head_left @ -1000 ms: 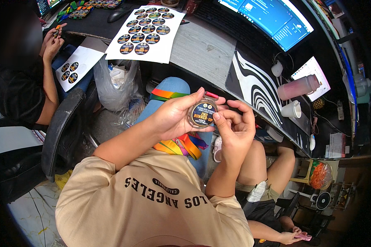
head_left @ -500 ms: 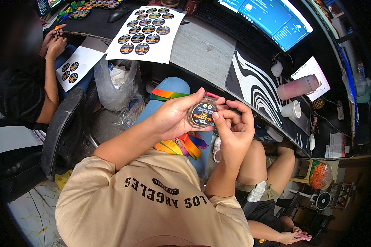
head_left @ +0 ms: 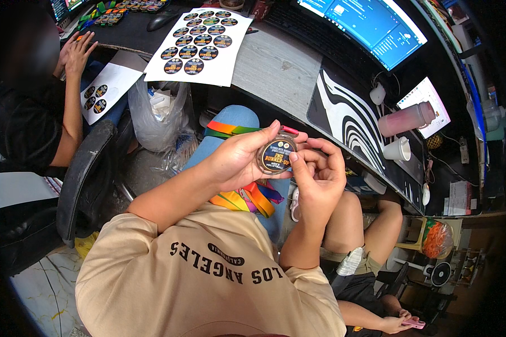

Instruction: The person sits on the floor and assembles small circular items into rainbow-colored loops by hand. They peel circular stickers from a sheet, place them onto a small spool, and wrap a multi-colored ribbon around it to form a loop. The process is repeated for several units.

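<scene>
Between both hands, above my lap, is a round medal (head_left: 276, 156) with a dark printed sticker on its face and a metal rim. My left hand (head_left: 243, 159) is closed around its left side, thumb at the top edge. At the right edge, my right hand (head_left: 320, 168) pinches the medal, its thumb pressed on the sticker's rim. A rainbow-striped ribbon (head_left: 247, 200) hangs below the hands onto my jeans, and part of it lies across my thigh. The medal's back and the fingers behind it are hidden.
A white sheet of round stickers (head_left: 213, 42) lies on the grey desk (head_left: 281, 64). Near the monitor (head_left: 371, 28) are a pink tumbler (head_left: 405, 118) and a white cup (head_left: 398, 149). A co-worker sits left beside a smaller sticker sheet (head_left: 109, 90); another person at lower right holds a pink phone (head_left: 415, 323).
My hands and the medal have barely moved; the medal face tilts very slightly. The co-worker at left has brought their hands together with fingers spread.
</scene>
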`<action>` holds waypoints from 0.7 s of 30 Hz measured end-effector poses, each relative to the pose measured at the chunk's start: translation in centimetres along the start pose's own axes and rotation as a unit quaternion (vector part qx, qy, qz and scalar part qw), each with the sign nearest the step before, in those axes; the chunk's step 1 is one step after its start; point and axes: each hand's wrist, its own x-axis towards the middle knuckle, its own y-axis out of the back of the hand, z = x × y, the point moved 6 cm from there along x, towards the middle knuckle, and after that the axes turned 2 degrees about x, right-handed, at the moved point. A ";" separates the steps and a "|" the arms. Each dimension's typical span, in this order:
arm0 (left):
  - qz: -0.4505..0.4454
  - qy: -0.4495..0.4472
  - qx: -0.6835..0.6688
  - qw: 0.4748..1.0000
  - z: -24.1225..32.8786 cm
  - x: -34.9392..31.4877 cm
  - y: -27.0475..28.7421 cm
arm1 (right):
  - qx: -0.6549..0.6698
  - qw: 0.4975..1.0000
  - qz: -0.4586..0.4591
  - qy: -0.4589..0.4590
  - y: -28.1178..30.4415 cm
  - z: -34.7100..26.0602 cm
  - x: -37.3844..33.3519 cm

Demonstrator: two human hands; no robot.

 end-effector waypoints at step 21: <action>-0.035 -0.019 -0.034 0.999 1.6 -0.5 -0.1 | -0.489 0.809 0.002 0.328 -2.6 -2.1 -4.3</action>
